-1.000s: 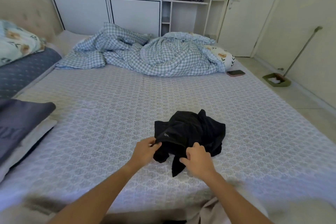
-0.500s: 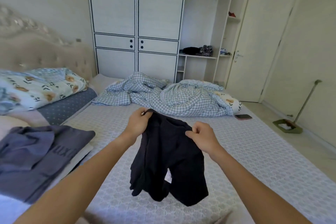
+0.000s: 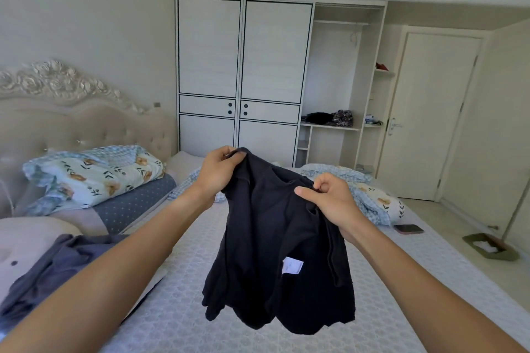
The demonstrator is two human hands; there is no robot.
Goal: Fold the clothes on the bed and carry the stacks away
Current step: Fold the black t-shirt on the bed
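Note:
A black garment (image 3: 275, 241) hangs in the air above the bed (image 3: 183, 309), a white label showing on its lower part. My left hand (image 3: 219, 170) pinches its upper edge at the left. My right hand (image 3: 329, 199) grips the upper edge at the right, slightly lower. The garment's lower end dangles free, crumpled and inside out. A grey-blue garment (image 3: 54, 269) lies spread on the bed's left side.
A crumpled checked duvet (image 3: 370, 195) lies at the far end of the bed, with a phone (image 3: 408, 228) beside it. Floral pillows (image 3: 94, 178) rest by the headboard at left. A white wardrobe (image 3: 243, 80), a door (image 3: 427, 114) and a dustpan (image 3: 490, 246) stand beyond.
Both hands have lifted the black garment off the mattress into the air, where it hangs open. My view has tilted upward toward the wardrobe.

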